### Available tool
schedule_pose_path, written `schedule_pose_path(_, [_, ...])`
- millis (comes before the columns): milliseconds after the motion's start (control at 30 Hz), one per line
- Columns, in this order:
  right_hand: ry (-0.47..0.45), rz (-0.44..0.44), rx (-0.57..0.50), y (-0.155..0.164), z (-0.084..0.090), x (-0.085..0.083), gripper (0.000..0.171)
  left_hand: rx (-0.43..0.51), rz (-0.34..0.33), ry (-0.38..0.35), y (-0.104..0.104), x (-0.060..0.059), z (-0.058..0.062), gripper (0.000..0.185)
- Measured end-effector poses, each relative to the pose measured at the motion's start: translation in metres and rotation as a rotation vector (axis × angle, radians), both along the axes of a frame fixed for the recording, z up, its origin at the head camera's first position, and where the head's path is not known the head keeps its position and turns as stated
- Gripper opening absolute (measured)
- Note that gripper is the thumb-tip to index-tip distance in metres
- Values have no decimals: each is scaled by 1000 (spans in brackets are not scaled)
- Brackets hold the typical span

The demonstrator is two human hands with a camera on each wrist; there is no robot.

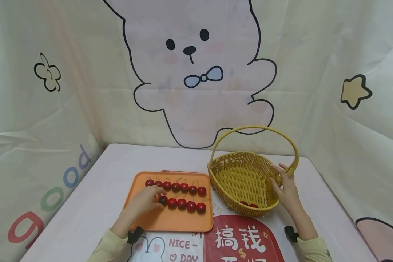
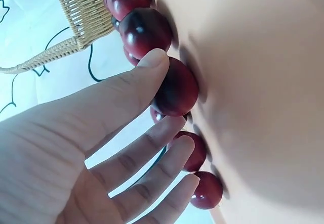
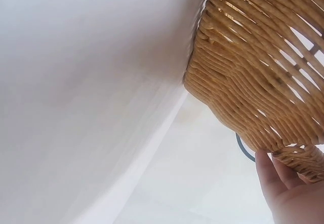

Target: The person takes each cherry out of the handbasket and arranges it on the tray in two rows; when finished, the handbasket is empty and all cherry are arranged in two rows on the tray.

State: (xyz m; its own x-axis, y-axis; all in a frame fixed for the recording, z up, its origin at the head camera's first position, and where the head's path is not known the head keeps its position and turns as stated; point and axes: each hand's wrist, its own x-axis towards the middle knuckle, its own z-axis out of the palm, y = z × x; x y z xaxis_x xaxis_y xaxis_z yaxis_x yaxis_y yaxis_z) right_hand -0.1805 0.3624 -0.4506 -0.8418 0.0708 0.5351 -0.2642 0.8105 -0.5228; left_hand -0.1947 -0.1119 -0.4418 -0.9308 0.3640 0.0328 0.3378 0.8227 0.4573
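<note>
Overhead, the white bench (image 1: 95, 189) fills the lower view, its far edge meeting a hanging cloth backdrop (image 1: 196, 72) printed with a rabbit; bare surface runs wide to the left of the things and narrower to the right, where the bench edge slants close past the right forearm. A printed mat (image 1: 242, 236) lies at the near edge, under the front of both containers.

The yellow wicker basket (image 1: 245, 174) stands right of centre, its hoop handle arching upright over it. Two cherries lie inside against its near wall, partly hidden by the rim. Just left, nearly touching the basket, sits the orange tray (image 1: 173, 222), with open tray floor along its near and left sides.

The right hand (image 1: 286, 189) rests against the basket's right rim near the handle's foot; the right wrist view shows fingertips (image 3: 266, 166) touching the weave from outside, though how far they curl around it cannot be told.

The left hand (image 1: 147, 200) lies on the tray's left part, fingers narrow about the end cherry (image 1: 163, 199) of the near row: the left wrist view shows the thumb (image 2: 152, 62) pressed on one side of that cherry (image 2: 174, 90) and a finger against the other.

The other cherries (image 1: 183, 196) stand in two straight rows across the tray, touching one another, stems pointing away.
</note>
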Motion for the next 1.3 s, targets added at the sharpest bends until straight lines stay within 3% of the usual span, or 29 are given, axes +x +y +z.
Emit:
schedule_pose_path(233, [14,2,-1,0,0,0,48,-1,-20,47,5,3,8,33])
schedule_pose_path(467, [-9,0,10,-2,1,-2,48,44,-101,115,25,5,15,31])
schedule_pose_path(700, [-8,-5,8,0,0,-2,48,91,-193,178,63,5,18,27])
schedule_pose_path(933, [9,-11,18,0,-1,0,49,130,-268,297,105,9,22,25])
schedule_pose_path(1300, [-22,-22,10,-1,0,0,49,191,-375,385,165,2,31,27])
